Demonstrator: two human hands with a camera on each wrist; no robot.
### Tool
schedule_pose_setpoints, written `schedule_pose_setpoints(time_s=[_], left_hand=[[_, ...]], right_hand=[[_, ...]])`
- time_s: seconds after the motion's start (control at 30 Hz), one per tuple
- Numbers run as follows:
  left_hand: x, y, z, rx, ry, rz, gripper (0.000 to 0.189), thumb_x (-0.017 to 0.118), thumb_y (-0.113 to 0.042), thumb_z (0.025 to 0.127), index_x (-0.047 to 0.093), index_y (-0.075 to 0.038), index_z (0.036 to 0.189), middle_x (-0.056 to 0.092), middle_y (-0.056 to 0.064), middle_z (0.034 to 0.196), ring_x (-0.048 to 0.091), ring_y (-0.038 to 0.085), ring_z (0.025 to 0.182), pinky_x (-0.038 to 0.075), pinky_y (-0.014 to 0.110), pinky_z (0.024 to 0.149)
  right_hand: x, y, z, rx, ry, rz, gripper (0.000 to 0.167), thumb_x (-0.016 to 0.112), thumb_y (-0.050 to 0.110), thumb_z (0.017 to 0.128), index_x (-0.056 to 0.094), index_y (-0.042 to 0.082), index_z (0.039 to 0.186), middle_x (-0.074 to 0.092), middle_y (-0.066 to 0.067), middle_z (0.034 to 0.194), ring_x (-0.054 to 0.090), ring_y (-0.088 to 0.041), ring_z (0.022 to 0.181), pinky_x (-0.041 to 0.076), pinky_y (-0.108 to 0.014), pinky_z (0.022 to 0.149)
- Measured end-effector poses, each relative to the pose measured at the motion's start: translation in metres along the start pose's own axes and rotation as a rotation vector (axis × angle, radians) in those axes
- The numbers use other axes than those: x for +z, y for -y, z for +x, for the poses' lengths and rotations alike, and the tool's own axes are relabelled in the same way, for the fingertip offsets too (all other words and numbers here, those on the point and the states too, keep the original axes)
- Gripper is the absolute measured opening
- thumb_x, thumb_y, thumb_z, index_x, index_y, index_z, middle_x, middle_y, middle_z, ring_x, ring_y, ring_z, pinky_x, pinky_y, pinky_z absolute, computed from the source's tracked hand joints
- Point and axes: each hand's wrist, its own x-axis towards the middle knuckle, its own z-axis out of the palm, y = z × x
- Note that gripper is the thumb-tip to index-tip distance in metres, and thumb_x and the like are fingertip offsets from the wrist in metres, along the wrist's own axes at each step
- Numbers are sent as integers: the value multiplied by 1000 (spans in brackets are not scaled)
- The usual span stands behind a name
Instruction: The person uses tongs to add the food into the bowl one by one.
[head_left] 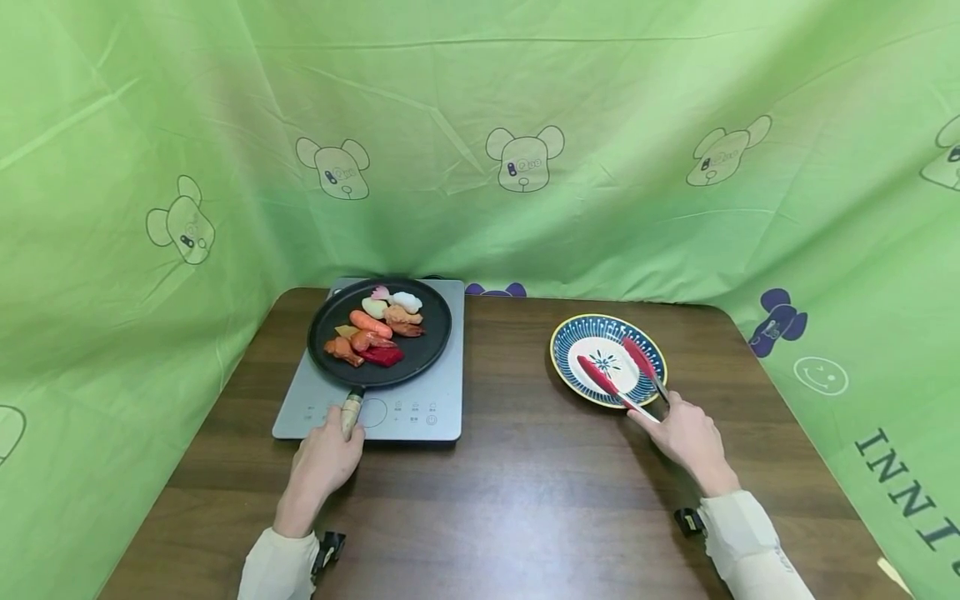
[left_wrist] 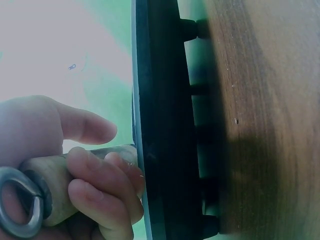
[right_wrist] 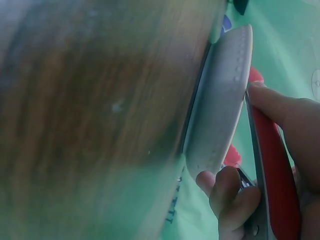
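Observation:
My left hand [head_left: 326,454] grips the light wooden handle [head_left: 350,414] of a black frying pan [head_left: 427,354]; the metal ring at the handle's end shows in the left wrist view. In the pan lie several food pieces, among them a sausage [head_left: 371,323], a dark red slice [head_left: 383,356], a drumstick [head_left: 343,351] and a white piece [head_left: 407,302]. On the right, my right hand [head_left: 687,433] holds red-tipped tongs [head_left: 597,375] with their arms spread. The tips lie over a blue-and-white patterned plate [head_left: 567,357], with nothing between them.
Beneath the pan is a silver induction cooktop [head_left: 442,417] with printed controls along its front. Everything stands on a brown wooden table [head_left: 510,467]. A green curtain [head_left: 427,100] with bear prints encloses the back and both sides.

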Motion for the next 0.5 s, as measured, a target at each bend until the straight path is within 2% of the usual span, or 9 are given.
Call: schedule_pose_setpoints(time_s=[0.27, 0.5], left_hand=[[1, 1, 0, -2, 2, -9, 49, 44, -30, 95, 33, 3, 129, 50, 14, 72, 47, 24, 52, 36, 35, 45], [0, 1, -1, 3, -2, -10, 49, 44, -30, 95, 33, 3, 129, 50, 14, 71, 47, 24, 52, 36, 35, 45]], right_hand=[[0, -5, -1, 12, 61, -3, 94, 57, 72, 75, 46, -16, 108, 56, -34, 85, 57, -48, 71, 43, -53, 57], [-3, -5, -5, 15, 107, -4, 93, 55, 67, 80, 38, -19, 108, 52, -32, 85, 56, -45, 72, 43, -54, 61]])
